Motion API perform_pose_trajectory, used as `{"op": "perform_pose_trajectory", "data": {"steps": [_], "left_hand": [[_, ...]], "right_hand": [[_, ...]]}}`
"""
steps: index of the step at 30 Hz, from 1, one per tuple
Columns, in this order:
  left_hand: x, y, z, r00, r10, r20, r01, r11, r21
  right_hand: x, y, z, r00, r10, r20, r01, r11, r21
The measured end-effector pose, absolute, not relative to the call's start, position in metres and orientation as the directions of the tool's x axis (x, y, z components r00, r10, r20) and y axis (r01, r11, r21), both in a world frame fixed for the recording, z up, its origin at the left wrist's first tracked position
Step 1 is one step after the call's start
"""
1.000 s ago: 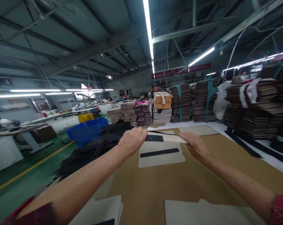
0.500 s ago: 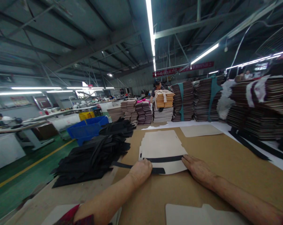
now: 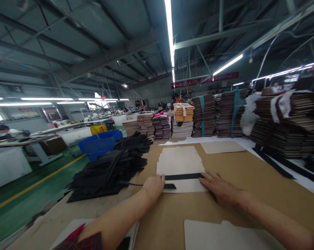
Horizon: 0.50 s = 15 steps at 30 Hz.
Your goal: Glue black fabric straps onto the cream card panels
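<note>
Across the front pale panel [image 3: 188, 186] of an overlapping stack lies a black strip [image 3: 184, 176]. My left hand [image 3: 153, 188] is closed at the strip's left end, its fingertips touching it. A second black strip [image 3: 170, 186] passes through this hand. One end sticks out to the right over the panel, and the other trails left towards the black pile. My right hand [image 3: 218, 186] rests on the panel's right edge, fingers stretched out, their tips on the first strip's right end.
A heap of black strips [image 3: 107, 170] lies left, with a blue bin [image 3: 99, 142] behind it. Pale sheets lie at the near edge [image 3: 214, 234] and the far side [image 3: 223, 147] of the brown board. Tall bundled stacks [image 3: 203, 116] line the back; a person stands behind them.
My left hand has shifted slightly left, and the strip on the panel now lies straighter. The loose strip's right end has moved left with the hand. My right hand stays at the panel's right edge.
</note>
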State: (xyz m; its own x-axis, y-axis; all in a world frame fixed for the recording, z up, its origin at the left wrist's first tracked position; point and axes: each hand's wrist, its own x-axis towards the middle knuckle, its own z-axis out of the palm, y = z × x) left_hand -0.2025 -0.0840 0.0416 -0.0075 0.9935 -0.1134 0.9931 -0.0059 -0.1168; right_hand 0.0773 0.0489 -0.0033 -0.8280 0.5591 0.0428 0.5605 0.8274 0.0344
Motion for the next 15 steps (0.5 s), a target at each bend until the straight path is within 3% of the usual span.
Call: {"op": "perform_pose_trajectory", "data": {"steps": [2,4,7,10,15], "left_hand": [[-0.192,-0.099,0.061,-0.021,0.990,-0.138,0.998,0.028,0.047],[-0.177,-0.115,0.077,0.005,0.976,-0.219,0.967,0.051,0.251],[-0.148,-0.136,0.089,0.130,0.906,-0.403,0.823,0.128,0.554],[-0.120,-0.148,0.087,0.289,0.811,-0.508,0.639,0.232,0.733],[-0.088,-0.154,0.071,0.476,0.693,-0.541,0.453,0.334,0.826]], "right_hand": [[0.086,0.030,0.010,-0.818,0.570,0.076,0.562,0.820,-0.109],[0.093,-0.001,0.027,-0.782,0.613,0.112,0.531,0.749,-0.397],[0.099,-0.053,0.051,-0.724,0.688,0.048,0.387,0.463,-0.798],[0.102,-0.087,0.062,-0.692,0.721,0.029,0.252,0.279,-0.927],[0.114,-0.097,0.059,-0.525,0.850,0.033,0.190,0.155,-0.970]]}}
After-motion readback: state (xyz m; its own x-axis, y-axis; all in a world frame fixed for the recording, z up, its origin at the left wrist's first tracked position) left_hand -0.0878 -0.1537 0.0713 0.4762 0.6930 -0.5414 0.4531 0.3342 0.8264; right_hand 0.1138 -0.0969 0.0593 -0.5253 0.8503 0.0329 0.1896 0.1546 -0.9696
